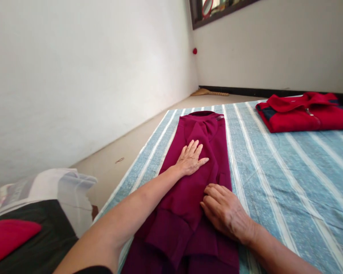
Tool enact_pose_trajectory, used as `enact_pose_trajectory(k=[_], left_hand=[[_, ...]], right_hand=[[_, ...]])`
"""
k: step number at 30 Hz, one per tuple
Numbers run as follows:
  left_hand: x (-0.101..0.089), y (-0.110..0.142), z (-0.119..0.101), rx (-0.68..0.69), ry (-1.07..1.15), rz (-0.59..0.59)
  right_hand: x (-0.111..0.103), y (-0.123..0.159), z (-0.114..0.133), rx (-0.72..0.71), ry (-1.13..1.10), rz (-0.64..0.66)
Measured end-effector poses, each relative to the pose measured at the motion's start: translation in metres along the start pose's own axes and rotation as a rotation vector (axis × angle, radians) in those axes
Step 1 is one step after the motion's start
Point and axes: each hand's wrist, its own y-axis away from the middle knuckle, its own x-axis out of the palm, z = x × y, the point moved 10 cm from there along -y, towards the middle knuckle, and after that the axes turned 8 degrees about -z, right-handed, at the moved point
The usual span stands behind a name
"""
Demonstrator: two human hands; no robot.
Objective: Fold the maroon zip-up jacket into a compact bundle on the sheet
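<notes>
A maroon sweatshirt (201, 133) lies folded into a long narrow strip on a blue-and-white striped sheet (274, 160), collar at the far end. My left hand (191, 158) rests flat on its middle, fingers stretched out and open. My right hand (221, 209) presses on the cloth nearer to me, at the sweatshirt's right edge, with the fingers curled down onto the fabric; I cannot make out whether they pinch it. A cuffed sleeve (167, 238) lies folded across the near part of the garment.
A folded red and navy jacket (303, 112) lies at the far right of the sheet. White walls close in on the left and behind, with a strip of bare floor (125, 152) along the left. A pile of black, red and white cloth (31, 228) sits at the lower left.
</notes>
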Motion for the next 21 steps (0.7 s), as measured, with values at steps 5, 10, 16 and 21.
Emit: enact_pose_trajectory(k=[5,10,16,21], left_hand=[[-0.019,0.01,-0.01,0.008,0.0,-0.039],[-0.042,0.055,-0.029,0.023,0.04,-0.032],[-0.033,0.109,-0.029,-0.084,0.093,0.098],[-0.014,0.118,-0.019,-0.142,0.073,0.107]], right_hand=[[0.002,0.002,0.001,-0.024,0.013,0.021],[-0.002,0.002,0.002,-0.043,0.025,0.003],[-0.012,0.0,0.004,-0.072,0.048,-0.088],[-0.012,-0.002,0.002,-0.049,0.119,-0.132]])
